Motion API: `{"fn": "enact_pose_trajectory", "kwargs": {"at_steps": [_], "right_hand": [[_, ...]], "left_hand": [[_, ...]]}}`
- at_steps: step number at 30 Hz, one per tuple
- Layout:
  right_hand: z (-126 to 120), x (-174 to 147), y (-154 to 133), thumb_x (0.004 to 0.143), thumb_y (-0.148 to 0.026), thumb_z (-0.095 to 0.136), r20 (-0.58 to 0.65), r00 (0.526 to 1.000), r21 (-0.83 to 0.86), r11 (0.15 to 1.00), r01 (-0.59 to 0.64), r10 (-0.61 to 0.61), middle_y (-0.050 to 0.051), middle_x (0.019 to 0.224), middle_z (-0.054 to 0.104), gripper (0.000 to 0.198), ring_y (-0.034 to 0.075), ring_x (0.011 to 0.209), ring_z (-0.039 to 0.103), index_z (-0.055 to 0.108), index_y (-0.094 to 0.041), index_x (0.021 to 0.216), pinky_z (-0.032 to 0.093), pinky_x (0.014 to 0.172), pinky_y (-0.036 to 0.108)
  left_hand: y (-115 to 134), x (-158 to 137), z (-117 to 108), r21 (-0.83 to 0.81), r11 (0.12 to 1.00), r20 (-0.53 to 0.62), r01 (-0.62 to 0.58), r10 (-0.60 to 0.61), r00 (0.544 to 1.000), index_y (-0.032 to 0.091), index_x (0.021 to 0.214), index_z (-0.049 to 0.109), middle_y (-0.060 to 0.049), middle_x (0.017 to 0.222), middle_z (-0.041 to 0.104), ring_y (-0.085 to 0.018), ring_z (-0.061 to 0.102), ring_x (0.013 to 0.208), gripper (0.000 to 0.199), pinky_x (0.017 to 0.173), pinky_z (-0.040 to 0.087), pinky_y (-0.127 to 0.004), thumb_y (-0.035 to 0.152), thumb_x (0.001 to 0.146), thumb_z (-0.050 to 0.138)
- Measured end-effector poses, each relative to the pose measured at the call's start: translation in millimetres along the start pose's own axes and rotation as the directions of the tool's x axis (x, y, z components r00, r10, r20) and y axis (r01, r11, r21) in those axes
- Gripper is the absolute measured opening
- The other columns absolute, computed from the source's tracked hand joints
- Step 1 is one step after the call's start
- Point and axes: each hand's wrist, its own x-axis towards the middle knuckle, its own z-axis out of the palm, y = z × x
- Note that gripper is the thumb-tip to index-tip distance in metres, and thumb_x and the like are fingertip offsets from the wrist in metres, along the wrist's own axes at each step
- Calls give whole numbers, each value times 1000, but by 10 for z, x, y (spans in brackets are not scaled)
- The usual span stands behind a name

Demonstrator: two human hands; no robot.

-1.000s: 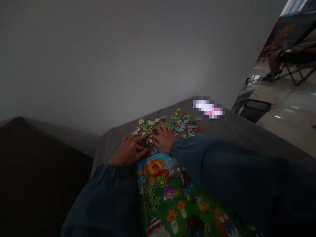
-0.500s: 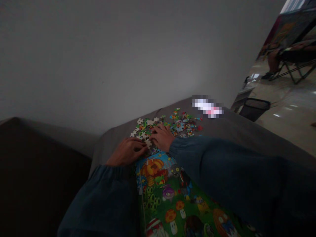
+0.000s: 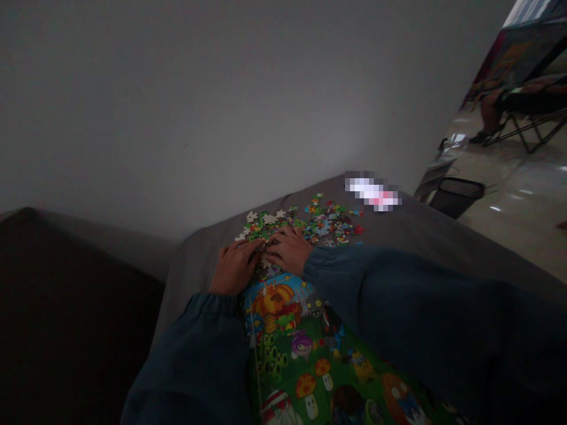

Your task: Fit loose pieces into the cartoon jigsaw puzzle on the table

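A heap of loose jigsaw puzzle pieces (image 3: 328, 223) lies spread on a grey cloth-covered surface, some with the printed side up and some with the pale back up. Over the near left part of the heap, my left hand (image 3: 234, 265) rests with fingers stretched forward onto the pieces. My right hand (image 3: 289, 248) lies beside it, palm down and fingers apart, touching pieces. The fingertips of both hands almost meet, and what lies under them is hidden. Closer to me is a colourful cartoon picture sheet (image 3: 301, 348) with plants, mushrooms and a zombie, partly covered by my right sleeve.
A plain wall (image 3: 177, 118) rises behind the grey surface (image 3: 420, 236). A bright blurred-out object (image 3: 372, 193) lies at the back right. At left stands a dark block-like shape (image 3: 66, 319). Beyond the right edge are a black bin (image 3: 458, 198) and a seated person's leg (image 3: 491, 112).
My left hand has moved forward and turned upward, its fingers now over the pale pieces near my right hand. The right hand has shifted only slightly. The picture sheet stays put.
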Motion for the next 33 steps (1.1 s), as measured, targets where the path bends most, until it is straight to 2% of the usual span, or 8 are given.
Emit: {"fn": "enact_pose_trajectory", "kwargs": {"at_steps": [6, 11, 15, 17, 20, 26, 30, 33], "right_hand": [[0, 4, 9, 92, -40, 49, 6, 999, 12, 999, 35, -35, 5, 115, 62, 28, 24, 112, 37, 65, -21, 105, 25, 91, 41], [-1, -9, 11, 91, -42, 50, 22, 999, 6, 999, 32, -32, 7, 115, 60, 32, 24, 112, 39, 62, -18, 108, 26, 91, 40], [24, -19, 17, 91, -42, 49, 50, 998, 2, 1000, 31, -31, 8, 118, 57, 35, 25, 112, 39, 58, -22, 119, 27, 89, 41], [37, -24, 20, 92, -42, 48, 60, 998, 1, 999, 32, -32, 8, 119, 56, 36, 26, 112, 38, 57, -24, 122, 28, 89, 41], [38, -29, 22, 92, -40, 48, 69, 997, 6, 999, 40, -40, 7, 120, 54, 33, 26, 112, 38, 58, -27, 121, 28, 89, 42], [8, -27, 35, 92, -37, 49, 74, 994, 40, 996, 81, -84, 6, 113, 57, 28, 23, 107, 43, 64, -25, 112, 29, 88, 39], [1, -16, 38, 92, -34, 50, 74, 992, 56, 994, 97, -101, 6, 107, 59, 25, 20, 104, 47, 66, -21, 106, 29, 89, 36], [-3, -14, 30, 91, -33, 52, 67, 994, 56, 995, 87, -91, 6, 105, 60, 23, 20, 102, 48, 65, -19, 106, 30, 88, 35]], "left_hand": [[16, 20, -37, -46, 997, -55, 61, -63, 996, 29, 116, 63, -5, 110, 69, -24, 59, 105, 32, 91, 39, -40, 30, 91, 43], [-134, 38, -257, -159, 963, -147, 217, -240, 960, 24, 116, 62, -6, 109, 69, -24, 62, 99, 35, 86, 46, -37, 35, 89, 42], [-365, 11, -462, -280, 898, -138, 339, -387, 912, 22, 121, 58, -8, 100, 71, -23, 66, 86, 41, 76, 50, -34, 40, 87, 44], [-463, -12, -514, -346, 865, -69, 363, -409, 910, 19, 119, 59, -8, 97, 72, -21, 67, 82, 44, 73, 51, -32, 42, 84, 47], [-571, -51, -530, -436, 814, 112, 385, -375, 920, 15, 114, 61, -8, 86, 73, -20, 67, 69, 48, 61, 52, -29, 46, 78, 53], [-696, -134, -489, -515, 734, 406, 443, -246, 880, 20, 102, 68, -5, 85, 75, -22, 68, 75, 44, 61, 53, -30, 48, 70, 59], [-766, -177, -467, -489, 725, 479, 486, -243, 844, 23, 106, 68, -4, 78, 75, -21, 67, 63, 46, 50, 50, -28, 50, 70, 59], [-828, -187, -460, -460, 739, 472, 492, -265, 841, 24, 97, 71, -4, 76, 74, -21, 66, 62, 40, 48, 49, -27, 50, 69, 61]]}}
